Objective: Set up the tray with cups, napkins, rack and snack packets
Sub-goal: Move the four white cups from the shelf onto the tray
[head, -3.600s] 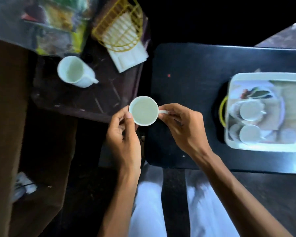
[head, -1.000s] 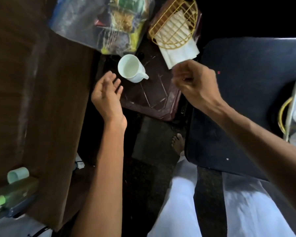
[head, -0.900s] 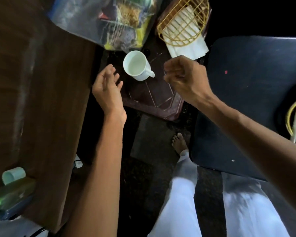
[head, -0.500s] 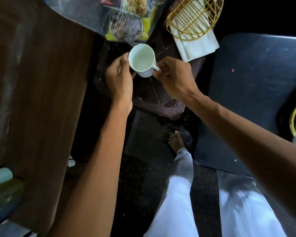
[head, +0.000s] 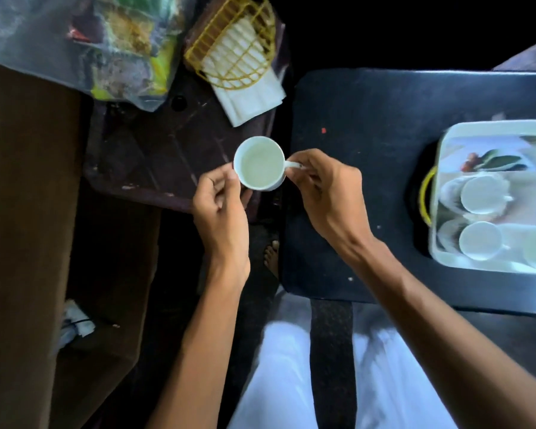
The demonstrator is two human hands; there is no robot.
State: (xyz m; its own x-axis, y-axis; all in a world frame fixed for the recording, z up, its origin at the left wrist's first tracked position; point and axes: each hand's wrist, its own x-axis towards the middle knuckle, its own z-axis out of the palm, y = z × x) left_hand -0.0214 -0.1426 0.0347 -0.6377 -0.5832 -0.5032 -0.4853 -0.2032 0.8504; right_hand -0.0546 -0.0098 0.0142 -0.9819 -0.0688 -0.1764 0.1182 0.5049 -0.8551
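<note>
I hold a white cup (head: 259, 164) between both hands above the near edge of the dark brown stool. My left hand (head: 222, 205) grips its left side, and my right hand (head: 325, 190) pinches its handle. The white tray (head: 446, 144) with a yellow handle stands at the right on the black table and holds three white cups, among them one in the middle (head: 481, 194) and one nearer to me (head: 480, 240). A yellow wire rack (head: 232, 41) lies over white napkins (head: 251, 94) at the top. A clear bag of snack packets (head: 118, 48) lies at the top left.
The black table (head: 353, 150) fills the right half. The dark brown stool (head: 155, 159) stands in the middle, beside a brown wooden surface (head: 22, 212) on the left. My white-clad legs (head: 291, 382) and a bare foot (head: 271, 255) show below.
Both hands closed on the cup that stood on the stool and carried it toward me and to the right. The view swung right, bringing the tray back in.
</note>
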